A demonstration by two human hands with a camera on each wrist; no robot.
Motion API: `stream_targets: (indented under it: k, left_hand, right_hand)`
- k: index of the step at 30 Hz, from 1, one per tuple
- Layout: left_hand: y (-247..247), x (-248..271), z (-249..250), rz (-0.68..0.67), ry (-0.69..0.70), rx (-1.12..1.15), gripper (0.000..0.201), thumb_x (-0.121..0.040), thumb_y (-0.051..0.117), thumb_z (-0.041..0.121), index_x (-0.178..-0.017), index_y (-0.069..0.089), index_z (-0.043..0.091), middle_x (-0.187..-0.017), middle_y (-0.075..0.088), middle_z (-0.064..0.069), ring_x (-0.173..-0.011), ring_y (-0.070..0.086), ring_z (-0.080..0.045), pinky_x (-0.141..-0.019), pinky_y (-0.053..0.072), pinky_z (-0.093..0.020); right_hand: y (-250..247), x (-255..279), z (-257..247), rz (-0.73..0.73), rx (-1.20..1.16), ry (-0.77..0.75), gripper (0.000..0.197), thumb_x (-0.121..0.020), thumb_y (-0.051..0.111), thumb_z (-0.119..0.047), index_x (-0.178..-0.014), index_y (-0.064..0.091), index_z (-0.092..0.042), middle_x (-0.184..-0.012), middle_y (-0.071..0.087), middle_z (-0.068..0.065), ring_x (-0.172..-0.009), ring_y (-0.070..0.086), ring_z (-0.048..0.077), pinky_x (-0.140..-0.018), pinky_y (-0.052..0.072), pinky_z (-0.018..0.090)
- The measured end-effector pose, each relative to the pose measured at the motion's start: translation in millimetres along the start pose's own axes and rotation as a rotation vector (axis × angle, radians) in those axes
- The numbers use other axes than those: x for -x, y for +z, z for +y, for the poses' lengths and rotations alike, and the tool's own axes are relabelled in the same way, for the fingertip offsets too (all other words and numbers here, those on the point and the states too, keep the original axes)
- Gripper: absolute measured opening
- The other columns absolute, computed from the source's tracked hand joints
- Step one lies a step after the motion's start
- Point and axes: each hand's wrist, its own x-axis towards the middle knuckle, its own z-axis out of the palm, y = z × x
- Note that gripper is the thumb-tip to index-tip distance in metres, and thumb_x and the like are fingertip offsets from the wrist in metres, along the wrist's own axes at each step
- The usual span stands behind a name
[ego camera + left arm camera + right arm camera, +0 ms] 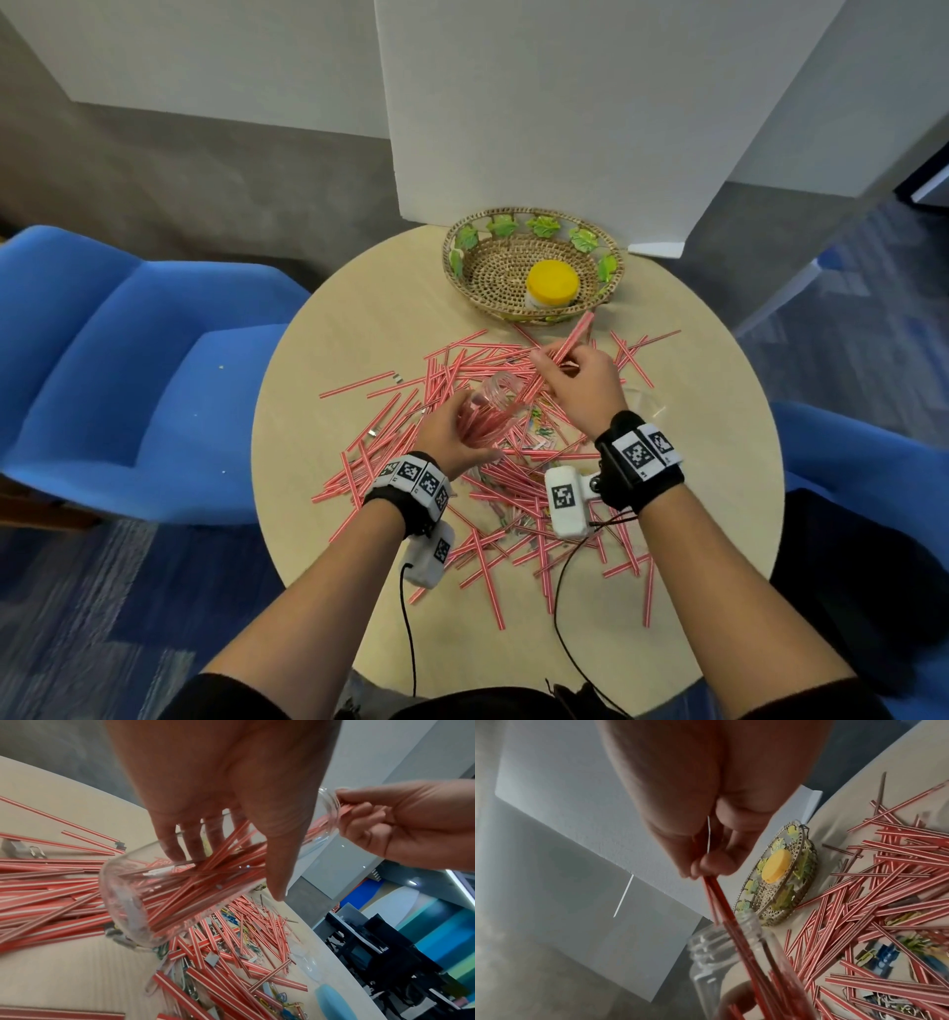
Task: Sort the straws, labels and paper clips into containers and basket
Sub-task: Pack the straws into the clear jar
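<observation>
Red-and-white striped straws (pixel 493 493) lie scattered over the round table (pixel 328 360), mixed with coloured paper clips (pixel 231 920) and small grey labels (pixel 212 957). My left hand (pixel 462 426) grips a clear jar (pixel 133 902), tilted on its side and holding several straws. My right hand (pixel 554 360) pinches a small bundle of straws (pixel 716 892) whose lower ends are inside the jar's threaded mouth (pixel 721 939). The left hand's fingers (pixel 174 845) wrap the jar's body.
A woven basket (pixel 477 267) with green leaf trim stands at the table's far side, holding a yellow-lidded container (pixel 552 282). A clear plastic piece (pixel 644 403) lies right of my hands. Blue chairs (pixel 118 370) flank the table. White boards (pixel 539 113) stand behind it.
</observation>
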Motion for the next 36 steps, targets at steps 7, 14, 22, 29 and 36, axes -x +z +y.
stream_targets:
  k: [7,14,22,29,36]
  left_hand:
    - [4.6,-1.8,-5.4,-0.019,0.017,-0.03,0.072,-0.064,0.093,0.021,-0.125,0.053,0.023,-0.107,0.065,0.008,-0.085,0.065,-0.006,-0.069,0.051,-0.01]
    - [-6.7,0.7,-16.5,0.029,0.002,-0.008,0.078,-0.063,0.094,0.024,-0.129,0.053,0.019,-0.109,0.063,0.009,-0.09,0.064,-0.006,-0.078,0.051,-0.018]
    - [-51.9,6.3,-46.6,0.212,-0.085,0.113,0.067,-0.062,0.094,0.019,-0.117,0.055,0.022,-0.103,0.066,0.008,-0.089,0.064,-0.008,-0.082,0.053,-0.026]
    - [-125.9,16.9,-97.0,0.514,-0.216,0.126,0.066,-0.068,0.091,0.012,-0.122,0.052,0.013,-0.104,0.06,-0.003,-0.093,0.06,-0.02,-0.082,0.049,-0.029]
    - [-160.3,21.4,-130.1,0.535,-0.261,0.113,0.069,-0.07,0.09,0.013,-0.127,0.051,0.012,-0.108,0.059,-0.003,-0.093,0.058,-0.018,-0.07,0.041,-0.011]
  right_hand:
    - [8.2,1.9,-8.4,-0.279,0.197,-0.083,0.016,-0.083,0.077,-0.035,-0.089,0.074,-0.021,-0.074,0.071,-0.007,-0.065,0.066,0.007,-0.062,0.053,0.023]
    - [15.2,3.3,-9.6,-0.318,0.081,-0.076,0.005,-0.084,0.077,-0.014,-0.084,0.073,-0.018,-0.076,0.072,-0.005,-0.068,0.069,0.003,-0.07,0.055,0.019]
    - [46.1,-14.9,-6.6,-0.298,0.079,-0.049,0.017,-0.086,0.067,-0.007,-0.095,0.073,-0.02,-0.079,0.066,-0.003,-0.064,0.052,0.007,-0.064,0.049,0.016]
    - [128.5,-22.5,8.7,-0.7,0.714,-0.154,0.079,-0.072,0.083,-0.036,-0.141,0.047,-0.022,-0.146,0.044,0.007,-0.135,0.041,0.025,-0.113,0.035,0.04]
    - [211.7,-16.4,24.8,-1.041,1.166,-0.465,0.14,-0.052,0.092,-0.051,-0.157,0.005,-0.019,-0.165,0.001,0.007,-0.151,0.006,0.03,-0.122,0.013,0.05]
